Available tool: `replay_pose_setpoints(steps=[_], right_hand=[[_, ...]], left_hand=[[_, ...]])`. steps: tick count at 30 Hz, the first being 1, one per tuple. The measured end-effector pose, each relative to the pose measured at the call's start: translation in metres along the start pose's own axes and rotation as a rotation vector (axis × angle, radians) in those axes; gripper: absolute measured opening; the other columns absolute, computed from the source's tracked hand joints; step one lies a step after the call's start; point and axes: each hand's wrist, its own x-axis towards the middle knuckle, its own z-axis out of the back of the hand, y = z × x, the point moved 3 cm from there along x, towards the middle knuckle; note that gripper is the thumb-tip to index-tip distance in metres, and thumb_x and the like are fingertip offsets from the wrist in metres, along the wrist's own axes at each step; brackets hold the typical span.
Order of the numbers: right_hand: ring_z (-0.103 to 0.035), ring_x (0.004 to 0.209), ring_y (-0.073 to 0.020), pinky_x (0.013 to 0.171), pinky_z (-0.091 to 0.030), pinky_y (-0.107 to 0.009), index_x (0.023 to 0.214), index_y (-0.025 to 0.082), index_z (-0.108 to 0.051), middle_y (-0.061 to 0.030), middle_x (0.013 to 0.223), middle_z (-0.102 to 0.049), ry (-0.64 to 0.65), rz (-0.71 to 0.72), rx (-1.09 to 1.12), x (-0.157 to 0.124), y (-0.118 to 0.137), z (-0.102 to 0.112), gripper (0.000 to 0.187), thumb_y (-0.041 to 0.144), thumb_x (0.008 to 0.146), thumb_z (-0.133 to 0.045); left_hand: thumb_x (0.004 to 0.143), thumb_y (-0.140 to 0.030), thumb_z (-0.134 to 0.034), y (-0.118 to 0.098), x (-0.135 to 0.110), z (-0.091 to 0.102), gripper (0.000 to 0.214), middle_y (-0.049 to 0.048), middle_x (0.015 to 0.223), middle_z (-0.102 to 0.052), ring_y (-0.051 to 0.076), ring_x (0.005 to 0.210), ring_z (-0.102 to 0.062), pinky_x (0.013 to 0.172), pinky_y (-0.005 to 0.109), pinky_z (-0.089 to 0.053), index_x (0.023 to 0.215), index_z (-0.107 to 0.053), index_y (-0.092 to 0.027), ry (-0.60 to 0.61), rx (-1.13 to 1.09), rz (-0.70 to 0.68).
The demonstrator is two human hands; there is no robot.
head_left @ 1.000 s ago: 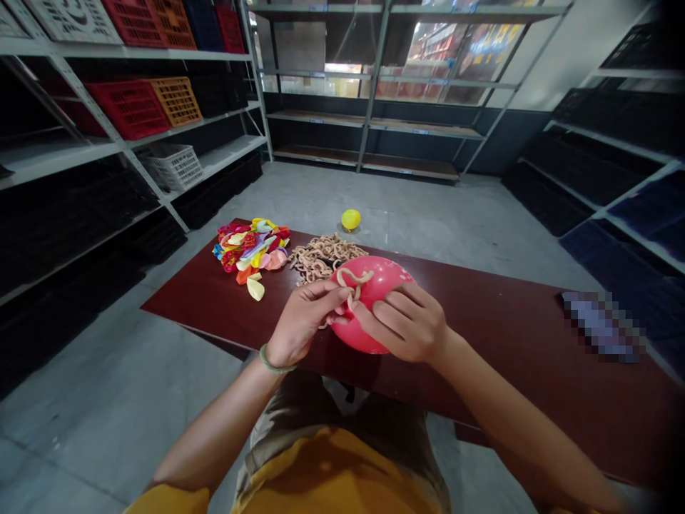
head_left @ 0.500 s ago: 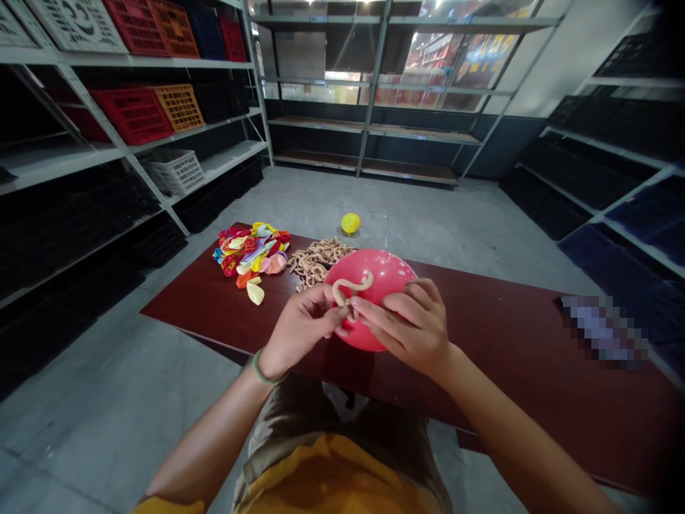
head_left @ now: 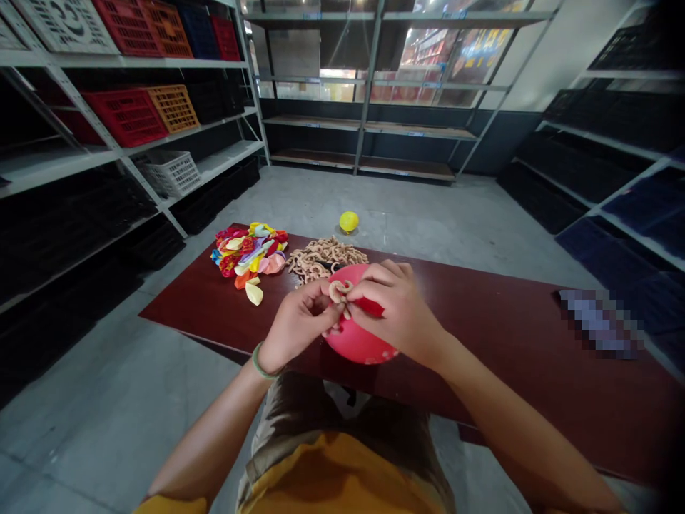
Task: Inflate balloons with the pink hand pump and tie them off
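Observation:
A pink-red inflated balloon (head_left: 359, 344) sits between my hands, low over the table, partly covered by my fingers. Above its near side, a short, thick beige cord (head_left: 339, 290) curls between my fingertips. My left hand (head_left: 302, 314) is closed, thumb and fingers pinching the cord. From the other side, my right hand (head_left: 399, 303) pinches the same cord, its fingers bent over the balloon. Where the cord meets the balloon is hidden by the fingertips. Just beyond lies a pile of similar beige cords (head_left: 326, 255).
Flat, uninflated balloons (head_left: 251, 250) in several colours lie heaped on the dark red table (head_left: 481, 314). A small yellow balloon (head_left: 349, 222) is on the floor past the far edge. A blurred flat item (head_left: 599, 321) lies at right. Shelves with crates (head_left: 125, 118) stand around.
My right hand has moved left and slightly up, closer to my left hand. The cord's long loose end is now curled in tight. The balloon has shifted downward beneath my hands.

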Motion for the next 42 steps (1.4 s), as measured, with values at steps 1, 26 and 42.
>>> replay_pose_setpoints(steps=[1, 26, 42], right_hand=[[-0.055, 0.087, -0.0206, 0.081, -0.033, -0.038, 0.077, 0.024, -0.067, -0.0011, 0.082, -0.064, 0.013, -0.022, 0.012, 0.0, 0.0, -0.002, 0.008, 0.021, 0.084, -0.065], [-0.06, 0.092, -0.0213, 0.083, -0.039, -0.042, 0.082, 0.029, -0.071, 0.001, 0.09, -0.07, 0.181, -0.135, 0.176, 0.015, -0.002, -0.003, 0.008, 0.027, 0.089, -0.068], [-0.053, 0.086, -0.0185, 0.084, -0.041, -0.035, 0.082, 0.021, -0.059, -0.0012, 0.084, -0.061, 0.107, -0.093, 0.187, 0.009, -0.009, 0.009, 0.01, 0.014, 0.088, -0.056]], left_hand=[[0.083, -0.028, -0.069, 0.001, 0.0, 0.0, 0.018, -0.0029, 0.06, -0.062, 0.009, 0.049, -0.06, 0.044, 0.015, -0.044, 0.085, -0.055, -0.017, -0.011, -0.003, -0.001], [0.082, -0.035, -0.075, 0.037, 0.004, -0.003, 0.024, -0.0066, 0.059, -0.059, 0.005, 0.039, -0.048, 0.039, 0.015, -0.046, 0.089, -0.057, -0.021, -0.148, -0.354, -0.1], [0.084, -0.04, -0.072, 0.023, 0.007, -0.013, 0.027, -0.0079, 0.058, -0.053, 0.003, 0.037, -0.035, 0.039, 0.017, -0.048, 0.089, -0.054, -0.02, -0.155, -0.446, -0.034]])
